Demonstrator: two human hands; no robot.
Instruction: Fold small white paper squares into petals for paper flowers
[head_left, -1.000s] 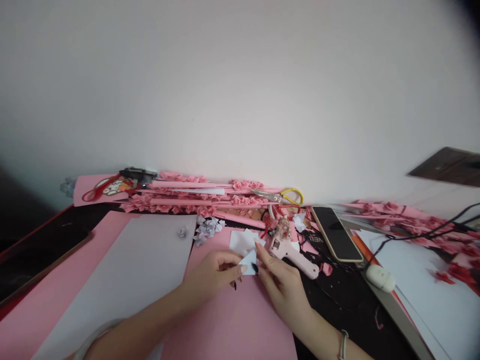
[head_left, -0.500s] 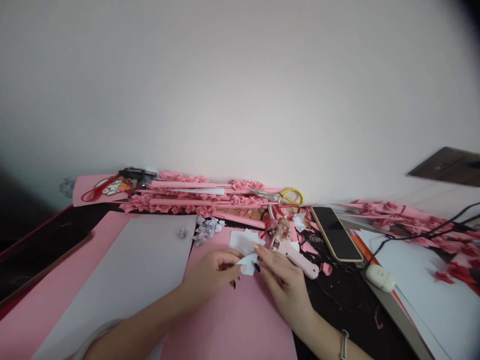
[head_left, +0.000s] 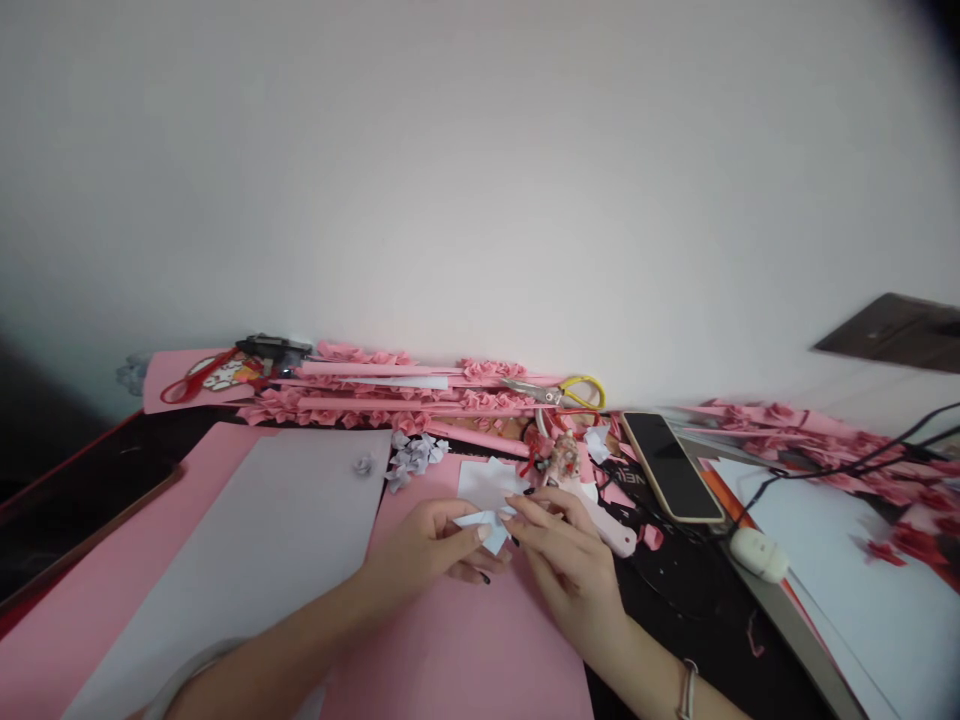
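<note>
Between my hands is a small piece of white paper [head_left: 493, 540] with pointed corners, held above a pink sheet [head_left: 465, 650]. My left hand [head_left: 431, 545] pinches its left side between thumb and fingers. On the upper right edge of the same piece, the fingertips of my right hand [head_left: 566, 545] are closed. Just behind them, more white paper pieces [head_left: 484, 480] lie on the pink sheet. To the left sits a cluster of small white paper flowers [head_left: 414, 458], with one single flower [head_left: 364, 465] apart on a large white sheet [head_left: 277, 520].
Pink paper flower stems [head_left: 390, 405] lie along the wall, with yellow-handled scissors [head_left: 574, 392] on them. A pale pink glue gun [head_left: 611, 528] is partly behind my right hand. Farther right are a phone [head_left: 671, 468], a white earbud case [head_left: 759, 555] and black cables [head_left: 840, 470].
My right fingers have moved up and curled at the paper's edge. The paper has turned a little, and my left fingers have spread lower beneath it.
</note>
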